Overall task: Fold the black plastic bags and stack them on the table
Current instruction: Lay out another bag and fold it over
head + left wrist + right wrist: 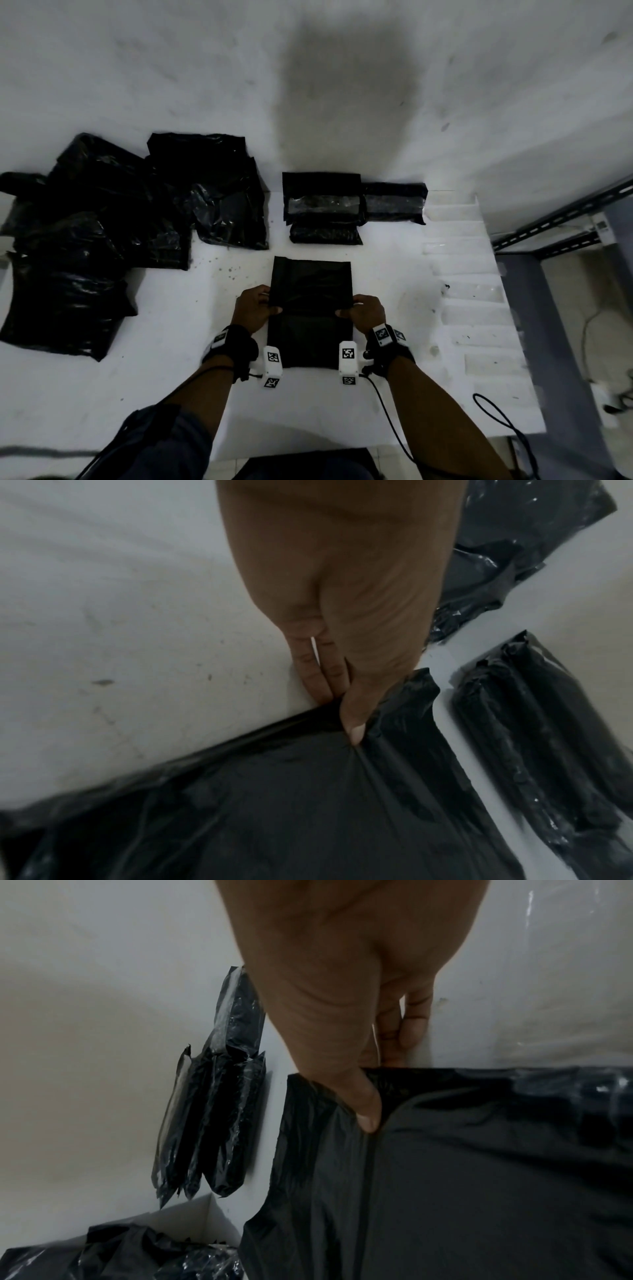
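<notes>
Black plastic film forms the bag in work, which lies flat on the white table directly in front of the person, partly folded. The left hand pinches the bag's left edge between thumb and fingers, and the right hand pinches the right edge in the same way, so a raised crease runs across the bag between them. Folded bags sit stacked just beyond it, and a loose pile of unfolded bags lies to the left. Judged from this position, the main risk is an uneven fold: if one hand leads the other, the edges will not align. The film appears thin and slippery, so a light pinch may slip, and trapped air may make the fold spring open once released.
</notes>
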